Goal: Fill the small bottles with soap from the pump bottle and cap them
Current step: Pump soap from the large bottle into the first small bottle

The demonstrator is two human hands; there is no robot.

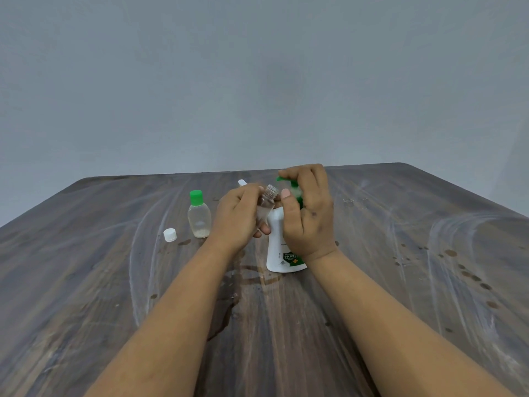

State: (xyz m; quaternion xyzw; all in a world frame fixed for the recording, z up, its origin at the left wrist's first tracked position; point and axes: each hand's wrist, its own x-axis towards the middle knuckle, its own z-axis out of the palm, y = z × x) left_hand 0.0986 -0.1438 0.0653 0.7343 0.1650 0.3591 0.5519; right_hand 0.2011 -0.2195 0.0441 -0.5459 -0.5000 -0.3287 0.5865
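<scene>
A small clear plastic bottle without a cap (265, 206) is being held in the left hand (237, 217), with the fingers closed around its body. The bottle is being kept tilted, its open threaded neck pointing up and to the right, just under the green spout of the pump. The white plastic pump bottle with a green pump head and a green label (282, 245) is being kept upright on the dark wooden table (86, 282), just right of the clear bottle. The pump head is being covered from above by the right hand (307, 210); its fingers are curled over the green top, and the thumb is being pressed against the neck of the pump, very near to the mouth of the small bottle.

To the left of the hands, a second small clear bottle with a green cap (199, 214) is being left upright on the table, with a little pale liquid at its bottom. A small white screw cap (170, 234) is lying just beside it on the left. Behind the left hand, a small white tip (242, 182) is partly seen; what it is cannot be told. Wet spots and white wipe marks are being shown on the table surface.
</scene>
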